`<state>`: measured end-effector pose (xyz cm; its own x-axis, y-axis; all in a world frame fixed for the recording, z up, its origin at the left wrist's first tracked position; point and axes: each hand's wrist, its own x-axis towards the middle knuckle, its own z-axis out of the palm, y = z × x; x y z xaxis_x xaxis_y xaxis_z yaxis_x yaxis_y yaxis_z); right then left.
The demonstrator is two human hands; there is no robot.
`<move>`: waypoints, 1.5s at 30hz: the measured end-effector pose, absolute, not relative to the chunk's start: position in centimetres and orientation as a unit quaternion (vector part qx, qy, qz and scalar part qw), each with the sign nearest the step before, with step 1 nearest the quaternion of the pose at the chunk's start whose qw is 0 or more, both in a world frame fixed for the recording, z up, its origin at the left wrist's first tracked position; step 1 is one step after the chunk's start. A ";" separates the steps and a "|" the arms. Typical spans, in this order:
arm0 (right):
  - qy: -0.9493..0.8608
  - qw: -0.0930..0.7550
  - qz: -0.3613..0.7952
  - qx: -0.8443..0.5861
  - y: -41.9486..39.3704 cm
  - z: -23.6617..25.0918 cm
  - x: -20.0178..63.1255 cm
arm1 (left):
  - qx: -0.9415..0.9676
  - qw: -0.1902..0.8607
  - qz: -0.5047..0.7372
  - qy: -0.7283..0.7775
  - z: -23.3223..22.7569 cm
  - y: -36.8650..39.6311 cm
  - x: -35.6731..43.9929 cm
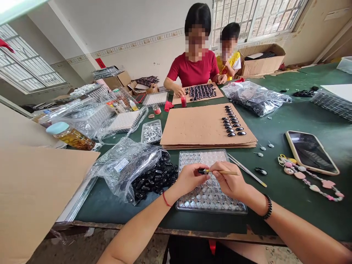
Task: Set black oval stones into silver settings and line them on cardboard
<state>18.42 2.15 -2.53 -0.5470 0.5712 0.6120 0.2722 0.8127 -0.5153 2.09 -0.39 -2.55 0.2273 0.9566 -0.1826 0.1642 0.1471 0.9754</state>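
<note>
- Head view, centre: left hand (190, 179) pinches a black oval piece (202, 171) over a clear tray (211, 211).
- Just right: right hand (230, 181) grips a wooden stick (227, 172), tip at the piece.
- Left of centre: plastic bag (144, 154) with label (121, 165), print seemingly too small to read.

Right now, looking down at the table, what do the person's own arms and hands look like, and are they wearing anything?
Both hands are bare, without gloves, and no sleeves show on the forearms. The left hand has a thin red cord bracelet at its wrist; the right hand has a black beaded bracelet.
</note>
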 end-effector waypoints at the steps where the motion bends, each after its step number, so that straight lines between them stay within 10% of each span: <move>1: -0.862 0.408 0.179 -0.242 2.1 -2.5 18.4 | 0.546 0.560 0.357 0.511 -2.5 -0.4 2.1; 17: -0.875 0.381 0.201 -0.219 1.5 -3.3 18.1 | 0.556 0.532 0.375 0.517 -2.5 -0.6 1.9; 27: -0.367 0.551 0.677 -0.321 2.6 -1.7 16.8 | 0.471 0.627 0.384 0.487 -1.0 -0.7 2.1; 45: -0.407 0.623 0.585 -0.322 5.0 -1.3 18.5 | 0.351 0.652 0.477 0.473 0.2 4.8 5.3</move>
<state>18.53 4.96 -1.28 -0.0163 0.9912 0.1311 -0.4668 0.1084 -0.8777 5.33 4.79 0.25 0.0978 0.9545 -0.2817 -0.2900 0.2981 0.9094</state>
